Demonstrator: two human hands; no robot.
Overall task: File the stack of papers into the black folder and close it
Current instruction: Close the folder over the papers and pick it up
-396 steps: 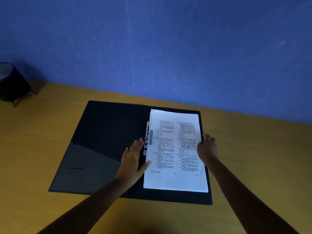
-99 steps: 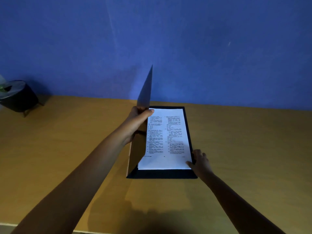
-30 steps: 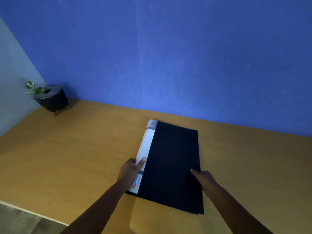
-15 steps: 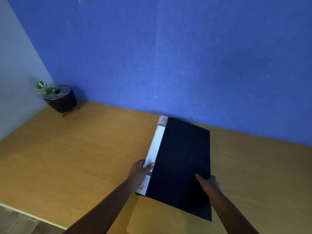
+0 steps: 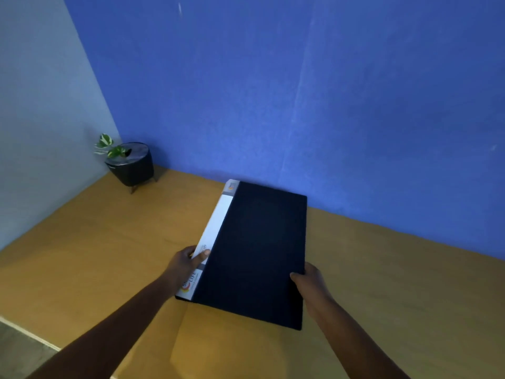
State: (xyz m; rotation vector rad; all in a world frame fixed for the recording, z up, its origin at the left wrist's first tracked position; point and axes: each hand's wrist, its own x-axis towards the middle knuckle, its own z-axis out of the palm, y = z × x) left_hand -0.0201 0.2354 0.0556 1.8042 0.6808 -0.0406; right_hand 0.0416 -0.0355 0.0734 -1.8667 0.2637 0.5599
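The black folder (image 5: pixel 257 250) is closed, with a white label strip along its left spine, and the papers are hidden inside it. Its near end is raised off the wooden table (image 5: pixel 109 250) and casts a shadow below. My left hand (image 5: pixel 185 265) grips the spine edge, thumb on the white strip. My right hand (image 5: pixel 310 280) grips the right edge, thumb on the cover.
A dark round pot with a small green plant (image 5: pixel 129 166) stands in the far left corner of the table. A blue wall (image 5: pixel 300 91) runs right behind the folder. The table's near left edge (image 5: pixel 30 333) drops to the floor.
The open folder with the papers was closed by my left hand. In the last second both hands took hold of its edges and lifted the near end, shifting it slightly toward the wall.
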